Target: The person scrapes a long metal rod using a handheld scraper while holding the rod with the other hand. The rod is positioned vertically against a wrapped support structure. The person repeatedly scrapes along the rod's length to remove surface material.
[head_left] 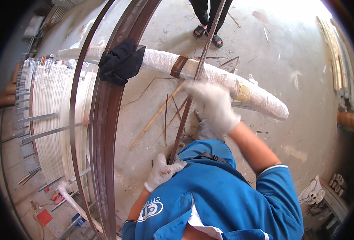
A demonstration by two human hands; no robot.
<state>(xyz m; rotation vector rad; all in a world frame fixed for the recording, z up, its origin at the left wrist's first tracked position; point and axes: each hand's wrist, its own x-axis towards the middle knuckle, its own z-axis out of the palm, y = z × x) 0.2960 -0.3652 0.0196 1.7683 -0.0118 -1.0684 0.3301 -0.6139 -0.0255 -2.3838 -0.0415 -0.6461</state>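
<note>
A long, narrow dark brown strip (190,102) runs from close to my body up toward the far edge. My left hand (164,173), in a whitish glove with reddish stains, is closed round its near end. My right hand (214,105), also gloved, is at the strip farther up; motion smears its fingers, so I cannot tell whether they grip it. Beneath the strip lies a long padded beam wrapped in clear plastic (261,100), with a brown band (179,66) round it. To the left, thick brown profiles (105,132) cross the beam, with a black cloth (121,62) on them.
Another thin brown strip (73,108) bows along the far left. Behind it, many white lengths (51,120) rest among metal rack bars (41,117). Thin sticks (155,116) lie on the floor. Someone in dark trousers and black sandals (199,31) stands beyond the beam.
</note>
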